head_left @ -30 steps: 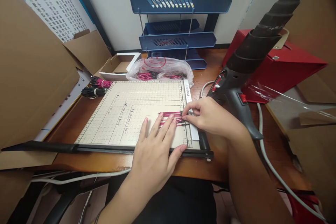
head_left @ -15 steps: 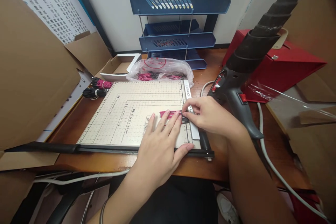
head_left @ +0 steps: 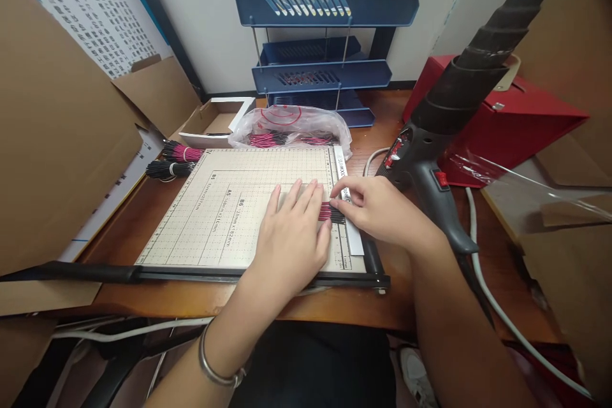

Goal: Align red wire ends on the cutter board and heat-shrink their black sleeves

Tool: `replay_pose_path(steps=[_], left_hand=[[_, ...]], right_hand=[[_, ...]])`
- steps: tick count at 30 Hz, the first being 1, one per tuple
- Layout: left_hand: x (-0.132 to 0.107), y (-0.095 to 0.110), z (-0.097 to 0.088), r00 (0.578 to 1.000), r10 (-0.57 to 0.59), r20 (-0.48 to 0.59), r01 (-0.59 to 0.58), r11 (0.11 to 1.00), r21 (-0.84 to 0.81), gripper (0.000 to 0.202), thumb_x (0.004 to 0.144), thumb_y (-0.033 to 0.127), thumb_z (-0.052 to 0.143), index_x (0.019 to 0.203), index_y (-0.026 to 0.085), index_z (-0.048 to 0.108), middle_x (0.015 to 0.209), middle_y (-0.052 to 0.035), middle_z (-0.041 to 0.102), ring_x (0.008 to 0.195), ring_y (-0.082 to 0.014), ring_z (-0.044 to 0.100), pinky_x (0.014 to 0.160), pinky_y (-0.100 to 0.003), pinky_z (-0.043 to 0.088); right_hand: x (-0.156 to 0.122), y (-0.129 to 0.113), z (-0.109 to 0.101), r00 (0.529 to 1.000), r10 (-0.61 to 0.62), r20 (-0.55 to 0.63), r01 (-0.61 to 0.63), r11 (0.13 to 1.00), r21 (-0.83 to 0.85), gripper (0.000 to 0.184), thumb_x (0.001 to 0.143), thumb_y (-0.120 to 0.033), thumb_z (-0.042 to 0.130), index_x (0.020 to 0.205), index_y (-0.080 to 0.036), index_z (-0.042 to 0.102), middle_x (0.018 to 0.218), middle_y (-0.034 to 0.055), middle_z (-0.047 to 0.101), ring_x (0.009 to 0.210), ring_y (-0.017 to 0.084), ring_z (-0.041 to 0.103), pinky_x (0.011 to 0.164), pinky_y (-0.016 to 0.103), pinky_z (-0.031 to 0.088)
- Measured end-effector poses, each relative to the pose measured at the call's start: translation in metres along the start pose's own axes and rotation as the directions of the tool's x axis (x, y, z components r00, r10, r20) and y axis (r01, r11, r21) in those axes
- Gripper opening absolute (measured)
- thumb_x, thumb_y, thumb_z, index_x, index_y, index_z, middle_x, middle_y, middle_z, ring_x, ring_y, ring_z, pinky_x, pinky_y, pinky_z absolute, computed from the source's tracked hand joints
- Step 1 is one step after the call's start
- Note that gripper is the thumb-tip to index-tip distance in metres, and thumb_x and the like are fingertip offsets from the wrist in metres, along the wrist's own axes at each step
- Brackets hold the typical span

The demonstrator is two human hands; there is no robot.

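Note:
A row of thin red-and-black wires (head_left: 335,213) lies on the cream gridded board of a paper cutter (head_left: 191,223), near its right edge. My left hand (head_left: 294,236) rests flat over the red part of the wires, fingers stretched out, covering most of it. My right hand (head_left: 368,204) is at the black ends, with thumb and forefinger pinched together at the upper edge of the row. Whether a single wire sits in that pinch is too small to tell. The cutter's black arm (head_left: 95,271) lies along the front edge.
Behind the cutter are a plastic bag (head_left: 291,127) of wires, an open box (head_left: 220,121) and a blue tray rack (head_left: 325,73). Tied wire bundles (head_left: 174,169) lie at left. A heat gun (head_left: 430,134) and a red box (head_left: 521,102) stand at right.
My left hand has slid slightly up and its thumb has drawn in beside the fingers, covering more of the red wires. My right hand stays pinched in nearly the same place.

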State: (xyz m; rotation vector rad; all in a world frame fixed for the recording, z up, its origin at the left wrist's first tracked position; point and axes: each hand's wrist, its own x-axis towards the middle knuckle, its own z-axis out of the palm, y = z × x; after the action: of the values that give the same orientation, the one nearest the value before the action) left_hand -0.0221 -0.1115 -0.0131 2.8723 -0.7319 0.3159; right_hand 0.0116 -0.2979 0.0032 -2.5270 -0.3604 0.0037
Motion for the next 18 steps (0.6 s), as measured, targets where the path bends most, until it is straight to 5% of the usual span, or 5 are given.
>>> replay_pose_path(steps=[18], left_hand=[[-0.016, 0.014, 0.009, 0.991, 0.104, 0.081, -0.101, 0.994, -0.035, 0.060, 0.108, 0.039, 0.029, 0.157, 0.005, 0.036, 0.164, -0.0110, 0.034, 0.155, -0.0264, 0.030, 0.129, -0.053, 0.022]], right_hand=[[0.001, 0.003, 0.003, 0.998, 0.041, -0.054, -0.041, 0.999, -0.004, 0.019, 0.091, -0.031, 0.057, 0.092, -0.021, 0.073, 0.064, -0.0016, 0.054, 0.062, 0.012, 0.045, 0.062, 0.027, 0.030]])
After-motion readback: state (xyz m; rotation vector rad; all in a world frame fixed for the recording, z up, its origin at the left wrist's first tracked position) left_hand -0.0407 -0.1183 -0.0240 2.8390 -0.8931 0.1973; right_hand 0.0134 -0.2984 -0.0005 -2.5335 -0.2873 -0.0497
